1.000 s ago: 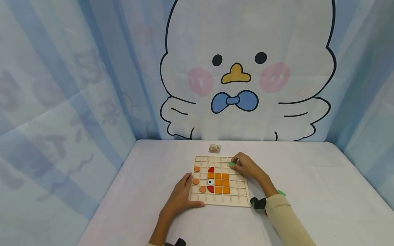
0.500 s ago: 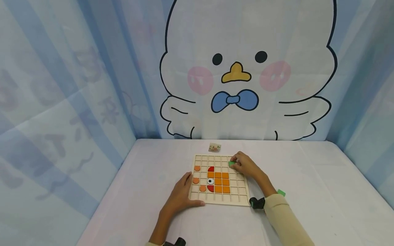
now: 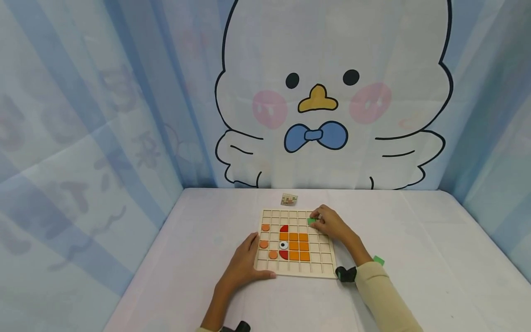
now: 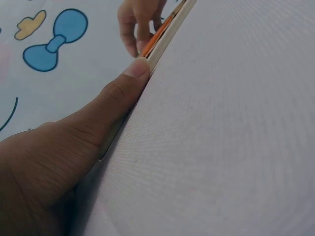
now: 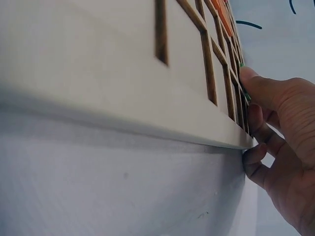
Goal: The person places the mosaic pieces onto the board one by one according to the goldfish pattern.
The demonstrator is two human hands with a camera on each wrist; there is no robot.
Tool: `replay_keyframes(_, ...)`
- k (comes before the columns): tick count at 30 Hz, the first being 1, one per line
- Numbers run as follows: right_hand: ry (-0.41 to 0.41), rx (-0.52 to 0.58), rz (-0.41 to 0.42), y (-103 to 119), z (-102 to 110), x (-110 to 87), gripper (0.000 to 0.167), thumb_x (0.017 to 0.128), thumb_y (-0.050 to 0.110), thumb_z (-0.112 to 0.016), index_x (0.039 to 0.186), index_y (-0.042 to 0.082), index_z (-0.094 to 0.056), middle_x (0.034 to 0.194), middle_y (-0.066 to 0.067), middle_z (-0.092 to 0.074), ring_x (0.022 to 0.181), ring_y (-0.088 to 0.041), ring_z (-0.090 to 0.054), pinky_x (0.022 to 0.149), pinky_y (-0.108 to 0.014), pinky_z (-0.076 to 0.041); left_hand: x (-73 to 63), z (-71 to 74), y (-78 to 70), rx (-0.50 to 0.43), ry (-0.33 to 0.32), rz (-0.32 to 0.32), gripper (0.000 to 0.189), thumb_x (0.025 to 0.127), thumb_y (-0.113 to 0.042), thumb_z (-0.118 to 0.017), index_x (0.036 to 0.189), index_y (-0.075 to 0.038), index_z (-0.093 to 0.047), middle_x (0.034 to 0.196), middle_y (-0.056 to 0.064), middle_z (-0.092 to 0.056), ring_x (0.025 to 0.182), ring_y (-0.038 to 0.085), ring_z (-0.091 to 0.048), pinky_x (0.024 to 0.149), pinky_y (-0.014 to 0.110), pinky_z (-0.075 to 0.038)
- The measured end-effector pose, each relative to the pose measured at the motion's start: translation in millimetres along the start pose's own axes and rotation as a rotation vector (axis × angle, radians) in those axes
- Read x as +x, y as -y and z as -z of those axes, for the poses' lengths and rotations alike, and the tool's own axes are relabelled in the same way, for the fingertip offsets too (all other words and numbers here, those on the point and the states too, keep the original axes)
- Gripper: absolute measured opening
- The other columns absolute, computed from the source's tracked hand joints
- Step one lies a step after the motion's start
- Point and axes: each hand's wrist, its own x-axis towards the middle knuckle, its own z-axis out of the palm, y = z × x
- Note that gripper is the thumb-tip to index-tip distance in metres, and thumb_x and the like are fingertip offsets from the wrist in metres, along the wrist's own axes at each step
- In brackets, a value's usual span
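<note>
A pale wooden grid board lies on the white table. At its near left corner is my left hand, the fingers along the left side and the thumb straight against the front edge. My right hand pinches a small green tile over the far right cells. Its other fingers curl beside the board's edge in the right wrist view. Orange square tiles fill a block mid-board, next to a black-and-white eye piece and red quarter-round pieces. Several orange discs sit toward the left.
Behind the board lies a small patterned card. Something green shows beside the right sleeve, partly hidden by it. Printed curtains stand around the table's back and sides.
The green tile has shifted very slightly left in the right hand's fingers. My left hand and the board stay where they were.
</note>
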Motion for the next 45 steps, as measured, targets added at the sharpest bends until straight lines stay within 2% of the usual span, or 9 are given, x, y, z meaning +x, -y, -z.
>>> replay_keyframes(11,0.008,0.000,-0.022,1.7,4.8,0.0,0.020,0.090,0.013,-0.070,0.105,0.001,-0.066,0.104,-0.012,-0.059,0.080,-0.014,-0.051,0.069,-0.025,-0.045,1.9,0.4,-2.9,0.006,0.003,0.002,0.128,0.062,-0.071,-0.078,0.156,-0.005,-0.020,0.161,0.012,-0.022,0.145,0.030,-0.030,0.117,0.049,-0.032)
replay_keyframes(20,0.004,0.002,0.006,2.0,5.9,-4.0,0.020,0.090,0.010,-0.069,0.105,-0.002,-0.065,0.102,-0.014,-0.059,0.077,-0.013,-0.050,0.066,-0.024,-0.044,0.4,-1.6,-3.9,-0.009,0.002,-0.017,0.127,0.063,-0.071,-0.078,0.155,-0.002,-0.022,0.160,0.016,-0.023,0.145,0.033,-0.030,0.117,0.050,-0.032)
replay_keyframes(28,0.009,0.016,-0.001,2.5,7.6,-10.2,0.025,0.090,0.007,-0.068,0.112,-0.004,-0.063,0.104,-0.015,-0.060,0.077,-0.013,-0.052,0.067,-0.024,-0.046,0.6,-4.7,-3.0,0.011,0.001,-0.023,0.128,0.062,-0.074,-0.076,0.154,-0.002,-0.024,0.160,0.017,-0.023,0.144,0.033,-0.032,0.116,0.049,-0.033)
replay_keyframes(32,-0.011,0.018,0.006,1.9,9.1,-14.9,0.028,0.089,0.007,-0.068,0.114,-0.005,-0.063,0.103,-0.016,-0.062,0.081,-0.015,-0.055,0.069,-0.027,-0.049,0.1,-4.6,-3.0,0.010,0.002,-0.012,0.128,0.062,-0.074,-0.076,0.154,-0.002,-0.024,0.160,0.017,-0.023,0.144,0.033,-0.031,0.116,0.050,-0.032)
replay_keyframes(37,-0.039,0.025,0.004,0.5,14.9,-24.6,0.023,0.090,0.008,-0.068,0.109,-0.004,-0.065,0.101,-0.015,-0.063,0.082,-0.016,-0.055,0.070,-0.028,-0.050,-0.8,-3.0,-3.5,0.004,0.007,0.000,0.128,0.062,-0.072,-0.077,0.154,-0.002,-0.023,0.160,0.017,-0.023,0.143,0.034,-0.031,0.117,0.051,-0.031)
replay_keyframes(45,-0.020,0.023,-0.045,-2.3,33.4,-41.1,0.017,0.091,0.011,-0.068,0.105,0.000,-0.066,0.097,-0.009,-0.066,0.082,-0.015,-0.055,0.070,-0.024,-0.048,-0.8,-0.4,-2.1,0.017,-0.005,-0.005,0.129,0.061,-0.074,-0.077,0.154,-0.002,-0.025,0.160,0.017,-0.024,0.143,0.034,-0.032,0.116,0.050,-0.032)
